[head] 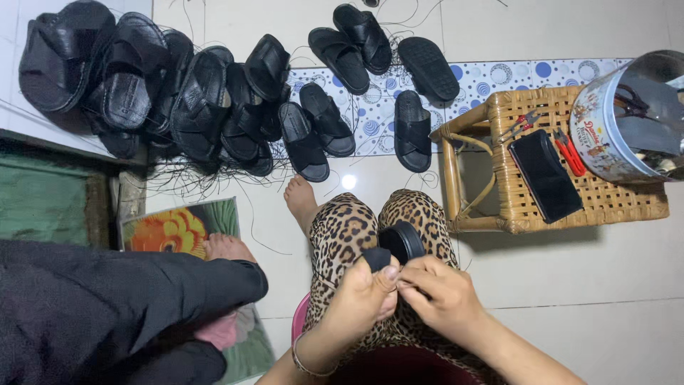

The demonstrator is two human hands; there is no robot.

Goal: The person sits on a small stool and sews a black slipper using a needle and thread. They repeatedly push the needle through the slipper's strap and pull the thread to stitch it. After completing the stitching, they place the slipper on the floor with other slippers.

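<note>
Hands meet over the lap: the left hand [367, 289] pinches a black strap end [376, 258] between thumb and fingers, closed tight on it, while the right hand [438, 292] touches it from the right, fingers curled narrow at the same spot. Just beyond both, a black sandal [403, 241] rests on the knees, its length running away from the hands. Farther right stands a wicker stool [527, 207]; farther off, more sandals [214, 100] lie on the floor.
</note>
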